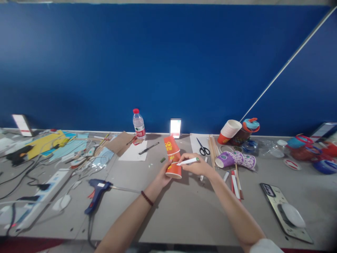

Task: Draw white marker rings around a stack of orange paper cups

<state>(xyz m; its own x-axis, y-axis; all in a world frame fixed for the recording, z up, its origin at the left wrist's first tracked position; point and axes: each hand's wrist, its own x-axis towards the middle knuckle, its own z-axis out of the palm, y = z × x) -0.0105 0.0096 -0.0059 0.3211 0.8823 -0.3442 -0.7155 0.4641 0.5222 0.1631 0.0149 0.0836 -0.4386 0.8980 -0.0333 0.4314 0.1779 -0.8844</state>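
Observation:
My left hand [164, 174] grips an orange paper cup piece [173, 158] with yellow lettering, which looks like several cups joined end to end, tilted, with its wide rim toward me. A white marker [189, 161] with a green end is held in my right hand [196, 165], its tip at the side of the orange cups. Whether the tip touches them I cannot tell. Just left of the cups lies a small dark green piece [163, 160]. Black-handled scissors [204, 149] rest on white paper beyond my right hand.
On the left are a blue glue gun [98, 191], a white power strip [44, 198] and tangled cables. A water bottle [139, 124] stands by the blue partition [158, 70]. To the right lie purple patterned cups [235, 160], stacked paper cups [229, 131], markers [235, 184] and a phone [283, 211].

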